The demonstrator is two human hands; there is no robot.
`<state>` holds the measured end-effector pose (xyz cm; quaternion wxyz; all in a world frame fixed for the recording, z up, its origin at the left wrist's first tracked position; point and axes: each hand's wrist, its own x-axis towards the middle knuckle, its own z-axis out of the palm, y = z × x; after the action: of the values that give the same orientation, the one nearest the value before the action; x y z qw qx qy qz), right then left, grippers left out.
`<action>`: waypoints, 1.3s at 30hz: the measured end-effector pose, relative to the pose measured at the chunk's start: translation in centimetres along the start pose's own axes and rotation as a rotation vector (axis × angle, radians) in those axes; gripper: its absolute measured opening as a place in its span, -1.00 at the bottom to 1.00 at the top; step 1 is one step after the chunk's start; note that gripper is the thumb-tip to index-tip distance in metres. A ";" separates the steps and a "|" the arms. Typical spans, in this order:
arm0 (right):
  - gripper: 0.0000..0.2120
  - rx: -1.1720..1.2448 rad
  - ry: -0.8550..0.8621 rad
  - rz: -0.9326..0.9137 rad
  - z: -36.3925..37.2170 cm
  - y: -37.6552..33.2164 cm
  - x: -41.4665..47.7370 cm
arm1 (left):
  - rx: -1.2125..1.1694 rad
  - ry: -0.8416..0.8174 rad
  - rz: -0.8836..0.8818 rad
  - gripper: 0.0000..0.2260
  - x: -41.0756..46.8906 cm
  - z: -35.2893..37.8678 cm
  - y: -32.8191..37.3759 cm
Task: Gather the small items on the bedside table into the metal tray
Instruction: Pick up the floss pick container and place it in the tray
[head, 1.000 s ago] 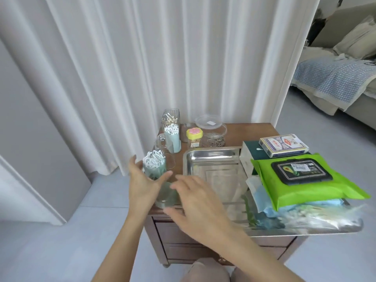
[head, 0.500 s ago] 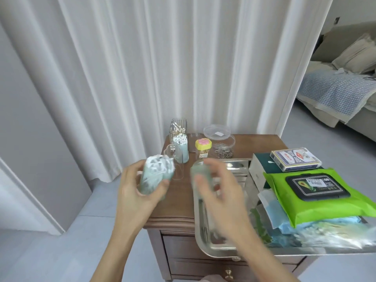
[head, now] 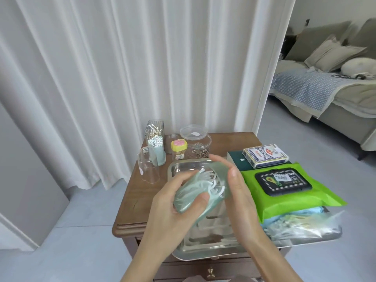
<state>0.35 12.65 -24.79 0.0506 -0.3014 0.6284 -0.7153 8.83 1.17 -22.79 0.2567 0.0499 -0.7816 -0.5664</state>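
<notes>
My left hand [head: 173, 206] grips a pale green container of white floss picks [head: 195, 192], tilted on its side above the metal tray [head: 203, 255]. My right hand [head: 238, 192] holds the container's green lid [head: 220, 174] against its open end. The tray lies on the wooden bedside table [head: 138, 196] and bears a green wet-wipes pack [head: 284, 186], a card deck [head: 265, 155] on a dark box, and plastic bags. Behind the tray stand a cotton-swab holder [head: 156, 149], a yellow-capped toothpick jar [head: 179, 148], a clear jar of paper clips [head: 198, 143] and a clear cup [head: 148, 167].
White curtains [head: 122, 78] hang right behind the table. A bed with a blue blanket [head: 317, 88] lies at the far right. Grey floor surrounds the table on the left and right. A drawer knob [head: 210, 271] shows under the tray's front edge.
Both hands lifted the floss-pick container and its lid off the table's left side and brought them together over the tray. The container has tipped from upright to sideways.
</notes>
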 end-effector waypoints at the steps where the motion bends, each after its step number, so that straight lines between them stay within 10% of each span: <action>1: -0.48 -0.027 0.004 -0.019 -0.3 0.0 -0.2 | -0.005 -0.010 -0.009 -0.71 0.0 0.2 0.1; 39: -0.50 -0.334 -0.272 -0.088 -3.4 -0.2 -1.6 | -0.088 -0.281 0.003 -0.66 0.2 0.4 -0.6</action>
<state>0.02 16.34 -25.30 0.0531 -0.4264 0.7119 -0.5554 8.36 1.19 -23.36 0.1477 -0.0422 -0.7844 -0.6010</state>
